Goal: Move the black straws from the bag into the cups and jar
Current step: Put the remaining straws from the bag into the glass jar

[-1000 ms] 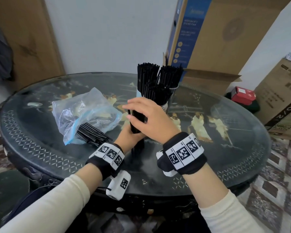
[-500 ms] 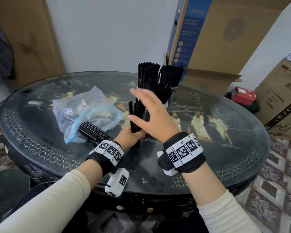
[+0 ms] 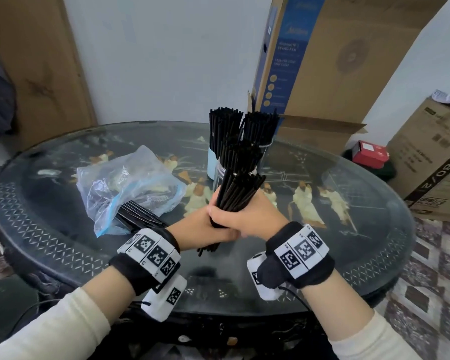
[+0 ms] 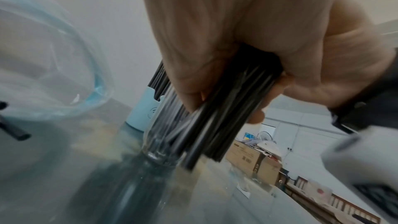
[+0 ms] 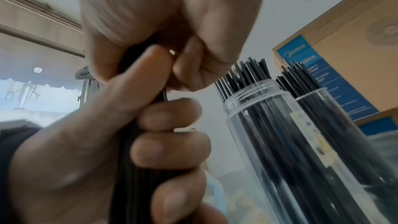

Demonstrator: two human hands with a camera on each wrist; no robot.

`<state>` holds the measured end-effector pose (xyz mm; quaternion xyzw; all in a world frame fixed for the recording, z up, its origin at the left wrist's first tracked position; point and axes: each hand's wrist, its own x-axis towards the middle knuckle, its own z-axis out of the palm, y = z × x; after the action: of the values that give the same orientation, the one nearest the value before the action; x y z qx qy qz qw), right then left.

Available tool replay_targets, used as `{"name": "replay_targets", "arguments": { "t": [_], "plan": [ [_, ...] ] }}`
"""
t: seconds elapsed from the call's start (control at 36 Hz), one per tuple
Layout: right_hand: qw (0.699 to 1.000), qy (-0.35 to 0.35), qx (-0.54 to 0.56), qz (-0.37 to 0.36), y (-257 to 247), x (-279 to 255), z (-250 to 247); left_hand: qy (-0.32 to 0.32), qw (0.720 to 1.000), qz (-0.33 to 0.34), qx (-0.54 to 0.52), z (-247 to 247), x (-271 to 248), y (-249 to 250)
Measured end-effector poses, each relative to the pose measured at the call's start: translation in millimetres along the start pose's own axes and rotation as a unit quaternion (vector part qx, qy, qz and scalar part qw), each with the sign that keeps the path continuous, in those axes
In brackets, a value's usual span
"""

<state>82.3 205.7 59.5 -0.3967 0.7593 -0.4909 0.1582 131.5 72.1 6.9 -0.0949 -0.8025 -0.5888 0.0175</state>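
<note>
Both hands grip one bundle of black straws (image 3: pixel 238 190) in front of the containers. My left hand (image 3: pixel 203 227) wraps its lower part and my right hand (image 3: pixel 247 216) closes round it from the right, the two hands touching. The bundle tilts, tops toward the clear jar (image 3: pixel 225 175). In the right wrist view, fingers (image 5: pixel 170 147) curl round the bundle (image 5: pixel 133 168). Straws also fill the jar, a light blue cup (image 3: pixel 212 162) and a clear cup (image 3: pixel 266 149). The plastic bag (image 3: pixel 130 183) lies at the left with a few straws (image 3: pixel 138 218) sticking out of its mouth.
Everything is on a round glass-topped table (image 3: pixel 348 203) with painted figures. Behind it lean a tall cardboard fan box (image 3: pixel 335 61) and an open flap; another carton (image 3: pixel 437 165) and a red box (image 3: pixel 372 157) sit on the floor to the right.
My right hand, flat and open against the upright bundle before, has closed round it. The bundle has tipped from upright to leaning right and come closer to me.
</note>
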Motion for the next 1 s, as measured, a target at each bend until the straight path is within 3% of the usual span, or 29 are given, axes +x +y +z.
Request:
{"name": "replay_targets", "arguments": {
  "t": [0.17,0.28,0.33,0.42,0.58,0.75,1.0],
  "plan": [
    [0.996,0.082,-0.017,-0.027,-17.5,22.3,-32.2,0.117,0.991,0.046,-0.047,0.1,13.0,10.4],
    [0.985,0.160,-0.014,-0.068,-26.8,42.2,-66.8,0.261,0.960,0.090,0.041,-2.4,30.1,-0.7],
    [0.981,0.181,-0.022,-0.069,-26.2,53.3,-82.4,0.295,0.950,0.082,0.054,-6.5,41.9,-4.1],
    [0.975,0.215,-0.002,-0.063,-23.0,68.2,-98.0,0.273,0.961,0.043,0.015,-14.6,61.5,-9.0],
    [0.973,0.226,0.033,-0.039,-18.4,91.7,-110.1,0.164,0.986,-0.013,-0.006,-24.4,89.0,-18.0],
    [0.971,0.234,-0.032,-0.045,-8.8,104.7,-119.0,0.180,0.983,0.015,-0.006,-21.5,90.0,-27.8],
    [0.982,0.167,-0.086,-0.027,-3.3,115.3,-101.7,0.181,0.983,0.012,-0.025,-21.0,90.3,-34.6]
  ]
}}
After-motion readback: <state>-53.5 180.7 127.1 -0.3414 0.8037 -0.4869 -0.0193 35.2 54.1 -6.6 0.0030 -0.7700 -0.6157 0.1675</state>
